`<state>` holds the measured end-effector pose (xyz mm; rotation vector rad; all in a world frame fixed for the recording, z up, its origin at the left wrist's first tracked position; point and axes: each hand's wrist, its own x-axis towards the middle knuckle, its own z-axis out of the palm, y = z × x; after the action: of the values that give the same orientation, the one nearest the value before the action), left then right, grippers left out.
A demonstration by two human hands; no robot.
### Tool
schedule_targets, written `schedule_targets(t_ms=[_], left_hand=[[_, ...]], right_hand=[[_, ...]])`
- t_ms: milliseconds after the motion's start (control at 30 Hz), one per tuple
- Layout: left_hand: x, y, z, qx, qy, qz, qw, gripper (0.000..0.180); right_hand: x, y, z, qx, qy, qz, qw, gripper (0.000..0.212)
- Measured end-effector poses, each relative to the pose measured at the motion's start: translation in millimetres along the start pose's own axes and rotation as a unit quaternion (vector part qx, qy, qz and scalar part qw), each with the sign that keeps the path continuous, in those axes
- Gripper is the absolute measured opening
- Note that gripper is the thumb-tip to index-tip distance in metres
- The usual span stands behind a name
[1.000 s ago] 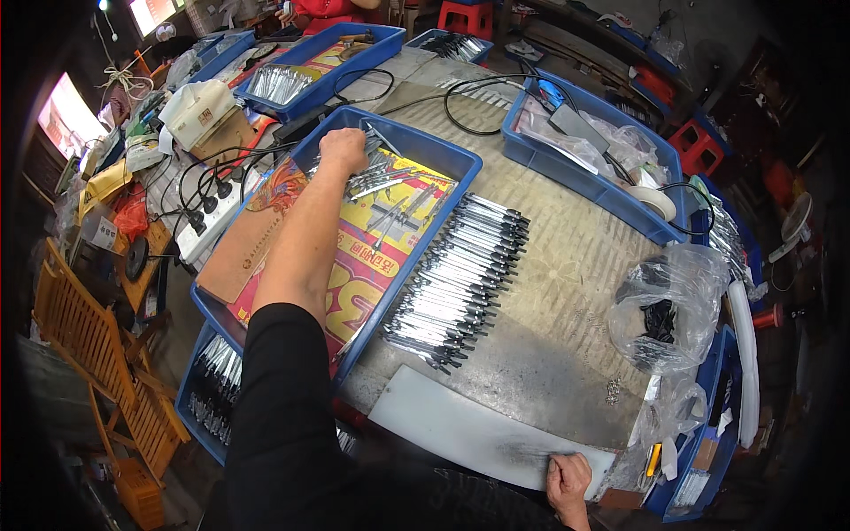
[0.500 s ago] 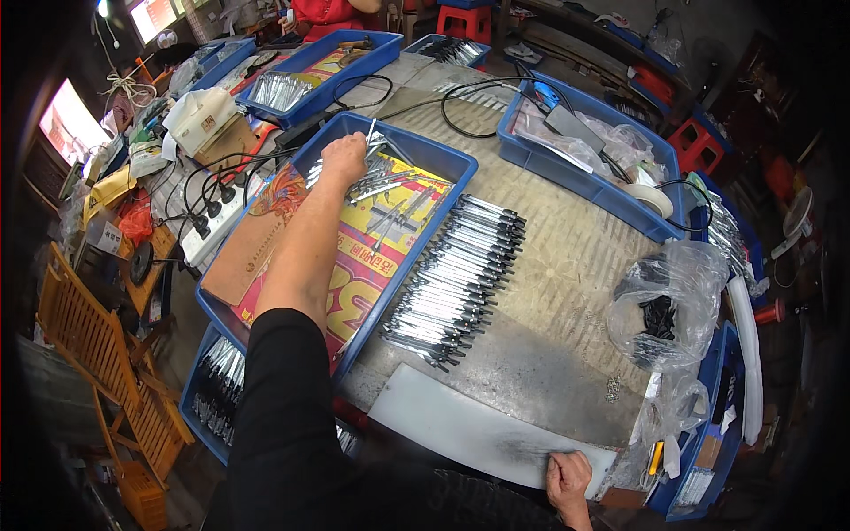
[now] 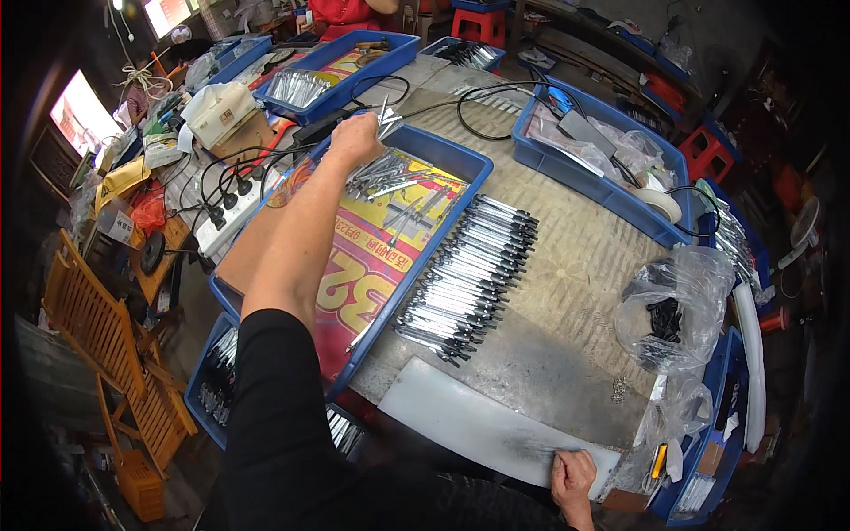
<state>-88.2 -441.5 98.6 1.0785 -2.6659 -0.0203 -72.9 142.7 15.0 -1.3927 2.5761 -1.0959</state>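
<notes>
My left hand [image 3: 356,140] reaches over the far end of a blue tray [image 3: 482,168], its fingers closed around slim silver metal rods [image 3: 384,117] that point upward. More loose silver rods [image 3: 382,174] lie beneath it on the printed red and yellow sheet [image 3: 367,281] lining the tray. To the tray's right, many silver rods with black tips [image 3: 469,274] lie side by side in a long stack. Down at the near right, my right hand [image 3: 574,476] rests with curled fingers on a white board [image 3: 478,420]; whether it holds something is hidden.
A blue bin [image 3: 602,186] with plastic bags and a tape roll stands at the back right. Nearer lies a clear bag [image 3: 677,305] with black parts. Left of the tray is a power strip [image 3: 232,217] with black cables. Far off, a person in red [image 3: 341,16] is partly visible.
My left hand has lifted toward the tray's far edge, and a bunch of rods now shows above its fingers. My right hand stays on the board. The whole view has shifted slightly.
</notes>
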Motion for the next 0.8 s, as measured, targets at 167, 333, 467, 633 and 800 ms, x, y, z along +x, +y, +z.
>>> schedule_targets(t_ms=[167,333,467,633,800], left_hand=[[-19,-7,-31,-0.020,-0.022,-0.010,1.000,0.031],[-58,-21,-41,-0.102,-0.056,0.025,0.993,0.034],[-102,-23,-38,-0.175,-0.105,0.051,0.978,0.038],[-157,-6,-35,-0.204,-0.190,0.025,0.960,0.036],[-197,7,-28,-0.210,-0.230,0.024,0.950,0.033]], right_hand=[[-1,0,0,0.000,0.001,-0.010,1.000,0.010],[-1,-1,-1,0.004,-0.001,-0.015,1.000,0.009],[-2,-1,-1,0.005,-0.009,-0.008,1.000,0.009],[-1,0,0,0.005,0.001,-0.007,1.000,0.008],[-2,-1,1,0.004,0.017,-0.018,1.000,0.006]])
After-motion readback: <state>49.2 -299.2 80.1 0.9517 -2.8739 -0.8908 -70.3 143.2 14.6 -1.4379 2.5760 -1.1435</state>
